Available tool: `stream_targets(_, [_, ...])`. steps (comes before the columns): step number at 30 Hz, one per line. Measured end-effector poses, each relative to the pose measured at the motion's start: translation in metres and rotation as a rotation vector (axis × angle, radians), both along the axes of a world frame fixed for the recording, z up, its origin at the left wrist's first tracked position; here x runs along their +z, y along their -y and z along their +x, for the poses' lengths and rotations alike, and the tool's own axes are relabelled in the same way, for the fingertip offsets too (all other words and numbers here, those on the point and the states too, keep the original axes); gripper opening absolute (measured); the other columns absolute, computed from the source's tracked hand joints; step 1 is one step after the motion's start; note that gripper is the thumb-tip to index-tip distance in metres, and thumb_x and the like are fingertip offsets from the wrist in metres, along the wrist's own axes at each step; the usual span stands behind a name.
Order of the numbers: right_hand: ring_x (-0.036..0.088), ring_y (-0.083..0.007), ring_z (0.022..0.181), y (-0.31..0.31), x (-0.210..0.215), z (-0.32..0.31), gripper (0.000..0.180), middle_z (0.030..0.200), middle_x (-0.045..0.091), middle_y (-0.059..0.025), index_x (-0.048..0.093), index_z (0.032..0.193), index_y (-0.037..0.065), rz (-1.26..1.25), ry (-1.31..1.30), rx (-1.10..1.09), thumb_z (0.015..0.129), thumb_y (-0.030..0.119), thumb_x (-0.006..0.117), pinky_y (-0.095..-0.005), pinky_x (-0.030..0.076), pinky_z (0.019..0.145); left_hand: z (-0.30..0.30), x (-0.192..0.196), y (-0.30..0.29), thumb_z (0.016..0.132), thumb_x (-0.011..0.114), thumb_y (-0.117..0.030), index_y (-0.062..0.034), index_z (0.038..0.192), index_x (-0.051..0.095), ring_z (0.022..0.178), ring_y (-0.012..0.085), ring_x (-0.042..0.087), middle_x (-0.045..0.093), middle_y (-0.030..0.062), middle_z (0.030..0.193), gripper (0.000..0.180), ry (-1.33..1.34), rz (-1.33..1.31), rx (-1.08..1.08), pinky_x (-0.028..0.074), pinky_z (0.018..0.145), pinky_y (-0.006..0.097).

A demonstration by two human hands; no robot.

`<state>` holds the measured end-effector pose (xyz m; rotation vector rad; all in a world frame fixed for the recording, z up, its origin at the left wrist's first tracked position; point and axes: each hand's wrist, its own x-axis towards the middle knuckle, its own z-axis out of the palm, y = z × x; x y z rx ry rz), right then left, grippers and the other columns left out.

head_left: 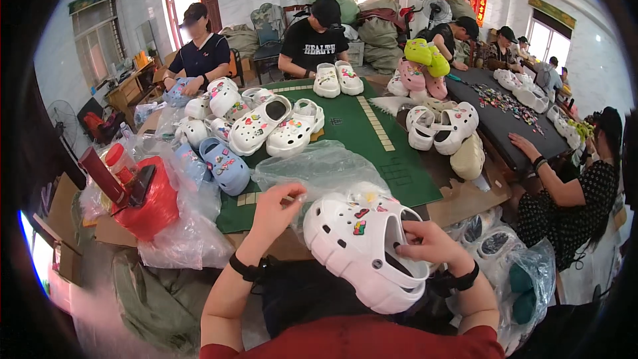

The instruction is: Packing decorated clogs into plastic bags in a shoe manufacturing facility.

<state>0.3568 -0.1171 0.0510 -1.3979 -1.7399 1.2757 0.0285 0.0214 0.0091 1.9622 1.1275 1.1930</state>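
A white clog (342,229) with colourful charms is tilted in front of me, its toe toward the left. My right hand (428,246) grips it at the opening, with fingers inside. Behind it shows part of a second white clog (369,194) with a yellow flower charm; whether I hold that one too is unclear. My left hand (276,213) is raised just left of the toe, fingertips pinched together beside a clear plastic bag (319,166). What is between those fingertips, if anything, is too small to make out.
Decorated white clogs (256,126) and blue clogs (224,165) stand at left on the green table (352,123). A red plastic bundle (149,206) carries a phone and a jar. Bagged clogs (495,242) lie at right. Several people work around, beside a dark table (488,119) of loose charms.
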Motion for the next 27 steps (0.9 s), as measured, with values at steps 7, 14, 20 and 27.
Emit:
stream_targets(7, [0.051, -0.0169, 0.052, -0.009, -0.028, -0.03, 0.028, 0.059, 0.052, -0.0047, 0.061, 0.094, 0.005, 0.32, 0.241, -0.083, 0.078, 0.024, 0.075, -0.0334, 0.042, 0.053, 0.01, 0.007, 0.038, 0.081, 0.065, -0.002, -0.0087, 0.109, 0.072, 0.089, 0.032, 0.055, 0.055, 0.0131, 0.095, 0.03, -0.208, 0.368, 0.013, 0.047, 0.08, 0.041])
stream_targets(14, [0.055, -0.0262, 0.052, -0.02, -0.04, -0.055, 0.031, 0.058, 0.054, -0.0092, 0.053, 0.084, 0.004, 0.377, 0.247, -0.163, 0.079, 0.026, 0.076, -0.0375, 0.043, 0.052, 0.025, 0.021, 0.066, 0.081, 0.057, 0.003, -0.0032, 0.125, 0.063, 0.095, 0.0333, 0.058, 0.06, 0.0157, 0.098, 0.044, -0.287, 0.35, -0.318, 0.048, 0.085, 0.041])
stream_targets(20, [0.047, -0.0144, 0.051, -0.031, -0.054, -0.06, 0.027, 0.058, 0.05, -0.0051, 0.062, 0.098, 0.004, 0.389, 0.193, -0.151, 0.081, 0.021, 0.075, -0.0312, 0.041, 0.052, 0.021, 0.029, 0.07, 0.083, 0.055, 0.003, -0.0032, 0.127, 0.062, 0.102, 0.0363, 0.06, 0.062, 0.0173, 0.105, 0.045, -0.336, 0.307, -0.365, 0.049, 0.088, 0.043])
stream_targets(27, [0.063, -0.0346, 0.058, -0.019, -0.056, -0.078, 0.037, 0.061, 0.059, -0.0129, 0.058, 0.109, 0.006, 0.494, 0.387, -0.158, 0.083, 0.029, 0.071, -0.0445, 0.047, 0.054, 0.029, 0.024, 0.07, 0.086, 0.055, -0.001, -0.0026, 0.137, 0.053, 0.098, 0.0382, 0.061, 0.06, 0.0186, 0.107, 0.051, -0.459, 0.312, -0.164, 0.051, 0.085, 0.043])
